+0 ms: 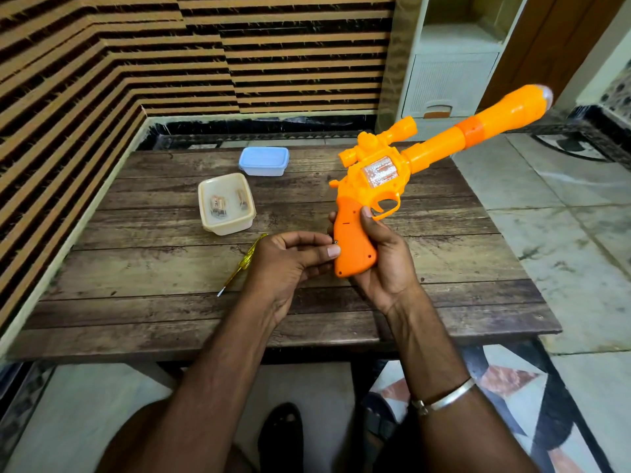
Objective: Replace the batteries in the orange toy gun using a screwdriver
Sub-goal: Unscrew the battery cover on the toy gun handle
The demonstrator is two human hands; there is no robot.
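Right hand point(386, 268) holds toy gun point(375, 177), screwdriver point(242, 265) half-hidden

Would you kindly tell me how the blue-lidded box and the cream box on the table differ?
The blue-lidded box is closed with a lid; the cream box stands open. The cream box shows batteries inside; the blue-lidded box hides its contents. The blue-lidded box sits farther back than the cream box. Both are rounded rectangular boxes on the wooden table.
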